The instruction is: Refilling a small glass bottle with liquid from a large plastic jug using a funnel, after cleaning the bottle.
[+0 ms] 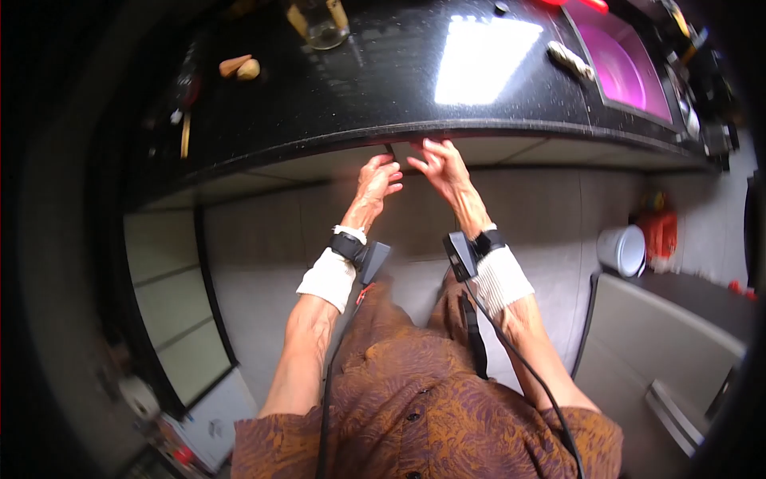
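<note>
My left hand (380, 178) is just below the front edge of a black glossy countertop (371, 90), its fingers curled. A thin dark strip (390, 152) shows at its fingertips; whether the fingers grip it, I cannot tell. To its right, my right hand (446, 167) reaches up to the underside of the counter's edge with fingers apart and nothing visible in them. Pale cabinet fronts (508, 151) run beneath the counter behind both hands. Each wrist wears a white ribbed cuff (328, 278) and a strapped dark device (459, 256).
On the counter are a glass jar (326, 33), two small brownish pieces (239, 67), a thin stick (185, 136) and a whitish cloth roll (570, 61). A pink basin (610, 66) sits in the sink at right. A white bucket (621, 250) and a grey appliance (652, 335) stand behind right.
</note>
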`<state>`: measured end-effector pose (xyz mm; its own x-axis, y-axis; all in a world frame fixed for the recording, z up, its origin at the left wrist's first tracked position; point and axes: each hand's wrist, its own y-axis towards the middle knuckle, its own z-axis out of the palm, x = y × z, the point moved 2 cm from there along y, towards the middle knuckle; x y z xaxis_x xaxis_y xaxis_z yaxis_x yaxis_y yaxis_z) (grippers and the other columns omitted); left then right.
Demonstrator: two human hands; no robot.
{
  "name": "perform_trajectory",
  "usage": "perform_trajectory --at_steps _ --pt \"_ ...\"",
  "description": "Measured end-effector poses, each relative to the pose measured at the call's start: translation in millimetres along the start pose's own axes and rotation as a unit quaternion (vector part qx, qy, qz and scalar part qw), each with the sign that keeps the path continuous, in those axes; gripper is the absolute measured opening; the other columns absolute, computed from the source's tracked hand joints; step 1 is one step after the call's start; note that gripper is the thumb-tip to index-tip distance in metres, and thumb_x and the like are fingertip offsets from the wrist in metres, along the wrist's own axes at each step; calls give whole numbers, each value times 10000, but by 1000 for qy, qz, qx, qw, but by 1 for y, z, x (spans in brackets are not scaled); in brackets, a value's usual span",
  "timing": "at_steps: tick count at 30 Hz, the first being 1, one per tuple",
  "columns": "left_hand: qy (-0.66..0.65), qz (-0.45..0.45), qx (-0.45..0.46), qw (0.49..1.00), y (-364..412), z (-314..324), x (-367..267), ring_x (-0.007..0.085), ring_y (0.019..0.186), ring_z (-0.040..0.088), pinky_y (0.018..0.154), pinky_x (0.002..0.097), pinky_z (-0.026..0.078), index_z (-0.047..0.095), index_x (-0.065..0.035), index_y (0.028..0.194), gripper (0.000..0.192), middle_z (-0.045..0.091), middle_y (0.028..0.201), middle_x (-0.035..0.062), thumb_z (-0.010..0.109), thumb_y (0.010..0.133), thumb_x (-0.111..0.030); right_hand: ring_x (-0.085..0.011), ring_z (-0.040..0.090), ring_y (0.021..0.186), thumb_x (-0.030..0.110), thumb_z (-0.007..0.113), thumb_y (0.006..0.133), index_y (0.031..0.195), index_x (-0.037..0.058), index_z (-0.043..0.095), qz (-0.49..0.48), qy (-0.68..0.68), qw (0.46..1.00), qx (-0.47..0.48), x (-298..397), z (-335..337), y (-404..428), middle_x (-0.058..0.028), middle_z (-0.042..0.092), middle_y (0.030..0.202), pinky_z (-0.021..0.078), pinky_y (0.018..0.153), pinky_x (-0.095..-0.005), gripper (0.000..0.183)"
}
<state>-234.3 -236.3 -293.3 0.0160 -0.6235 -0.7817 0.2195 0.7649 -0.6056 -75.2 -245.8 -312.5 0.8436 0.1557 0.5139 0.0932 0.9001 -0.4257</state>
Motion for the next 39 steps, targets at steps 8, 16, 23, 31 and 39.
perform_trajectory --at_steps 8,16,23,31,39 --pt "-3 -21 58 998 1 -60 -16 262 1011 589 815 371 529 451 37 1219 392 572 1125 178 553 893 -154 -268 537 977 159 661 761 916 73 601 -53 197 977 -58 -41 61 22 -96 623 984 368 930 -470 187" --pt "35 -55 62 996 0 -65 7 202 895 619 746 337 545 516 -6 1160 302 612 1035 127 541 888 -133 -238 572 741 253 678 767 852 104 557 -78 170 979 -86 -46 25 -14 -78 590 783 438 766 -422 210" --pt "80 -99 82 989 -11 -33 41 186 812 632 697 317 549 554 -24 1092 241 635 933 96 566 877 -132 -99 475 481 262 691 820 715 129 466 -12 -136 967 -214 -23 -51 -153 38 425 567 465 502 -265 282" --pt "142 -133 205 959 -38 98 80 204 846 617 732 322 528 547 -6 1102 270 618 984 122 575 878 -154 -136 472 580 205 752 679 664 38 501 -110 -522 771 -348 76 -198 -272 -34 491 585 412 553 -314 302" --pt "205 -144 250 935 -43 154 106 209 869 612 749 332 520 526 -23 1142 358 609 1009 110 603 869 -242 -301 579 843 209 699 693 950 36 611 -155 -733 531 -396 128 -174 -288 -151 605 868 450 730 -387 321"
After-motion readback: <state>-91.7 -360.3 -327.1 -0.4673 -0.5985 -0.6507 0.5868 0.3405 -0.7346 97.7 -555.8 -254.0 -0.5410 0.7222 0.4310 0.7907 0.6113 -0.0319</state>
